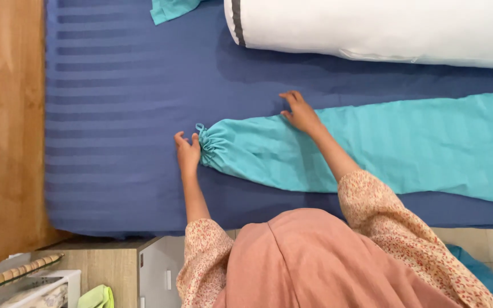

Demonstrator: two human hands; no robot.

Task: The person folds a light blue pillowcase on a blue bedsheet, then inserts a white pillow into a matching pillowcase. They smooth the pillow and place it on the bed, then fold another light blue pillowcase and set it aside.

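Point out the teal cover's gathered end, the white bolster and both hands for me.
teal cover (372,145): head view, flat middle of the fabric.
white bolster (383,28): head view, middle of its body.
left hand (188,153): head view, back of hand.
right hand (300,113): head view, back of hand.

1. A bed (115,114) is covered with a dark blue striped sheet.
2. A long teal cloth (406,145) is spread flat across the middle and right.
3. A white bolster (383,28) is laid at the far side.
4. A small teal piece (169,9) is seen at the far edge.
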